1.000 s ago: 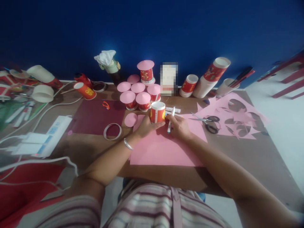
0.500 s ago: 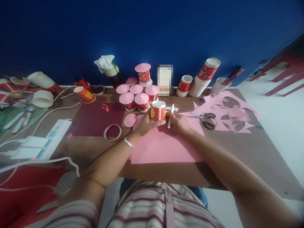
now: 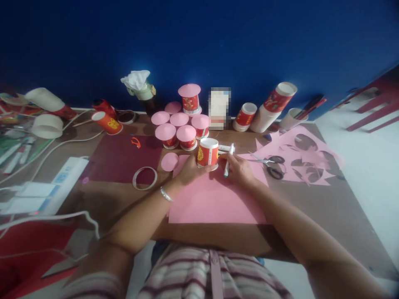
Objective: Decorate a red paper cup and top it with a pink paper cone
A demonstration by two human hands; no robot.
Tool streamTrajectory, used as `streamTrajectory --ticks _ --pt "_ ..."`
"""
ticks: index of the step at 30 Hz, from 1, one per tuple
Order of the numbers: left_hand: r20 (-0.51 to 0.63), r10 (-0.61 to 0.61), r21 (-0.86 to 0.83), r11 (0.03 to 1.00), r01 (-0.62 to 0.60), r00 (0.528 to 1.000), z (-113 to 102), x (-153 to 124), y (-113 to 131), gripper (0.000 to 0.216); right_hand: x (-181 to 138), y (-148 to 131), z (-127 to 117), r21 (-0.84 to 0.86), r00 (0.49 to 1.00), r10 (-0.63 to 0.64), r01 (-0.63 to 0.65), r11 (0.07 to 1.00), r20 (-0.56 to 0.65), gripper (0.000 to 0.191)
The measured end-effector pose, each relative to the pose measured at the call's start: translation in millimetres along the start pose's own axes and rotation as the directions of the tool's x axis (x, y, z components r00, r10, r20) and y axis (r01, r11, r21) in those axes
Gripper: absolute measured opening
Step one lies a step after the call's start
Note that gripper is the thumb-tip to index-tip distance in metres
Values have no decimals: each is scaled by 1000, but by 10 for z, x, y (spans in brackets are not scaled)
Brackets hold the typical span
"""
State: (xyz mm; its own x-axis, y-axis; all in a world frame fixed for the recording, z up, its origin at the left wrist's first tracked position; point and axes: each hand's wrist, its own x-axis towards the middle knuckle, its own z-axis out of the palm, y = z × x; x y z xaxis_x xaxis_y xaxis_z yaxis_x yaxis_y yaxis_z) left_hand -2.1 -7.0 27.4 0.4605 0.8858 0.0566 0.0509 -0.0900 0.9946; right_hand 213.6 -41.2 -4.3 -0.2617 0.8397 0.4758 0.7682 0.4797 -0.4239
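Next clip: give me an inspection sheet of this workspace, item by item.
Surface: brown table, with a dark red mat on its left part.
Things in hand: red paper cup upright on the pink sheet; marker.
Clutter: pink-capped cups, pink disc, tape ring, scissors, cut pink scraps.
Hands: left hand grips the cup near its base; right hand holds the marker tip down beside the cup.
Cables: white cables and a power strip at left.
Surroundings: blue wall; red furniture at right.
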Motion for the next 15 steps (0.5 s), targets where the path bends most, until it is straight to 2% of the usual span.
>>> streamTrajectory --ticks 6,15 --pt "3 -22 -23 999 22 1000 -33 9 -36 45 -7 33 24 18 998 50 -50 999 -38 31" --pt "-26 2 -82 997 -5 1000 -28 33 -65 46 19 31 25 4 1000 16 -16 1000 -9 41"
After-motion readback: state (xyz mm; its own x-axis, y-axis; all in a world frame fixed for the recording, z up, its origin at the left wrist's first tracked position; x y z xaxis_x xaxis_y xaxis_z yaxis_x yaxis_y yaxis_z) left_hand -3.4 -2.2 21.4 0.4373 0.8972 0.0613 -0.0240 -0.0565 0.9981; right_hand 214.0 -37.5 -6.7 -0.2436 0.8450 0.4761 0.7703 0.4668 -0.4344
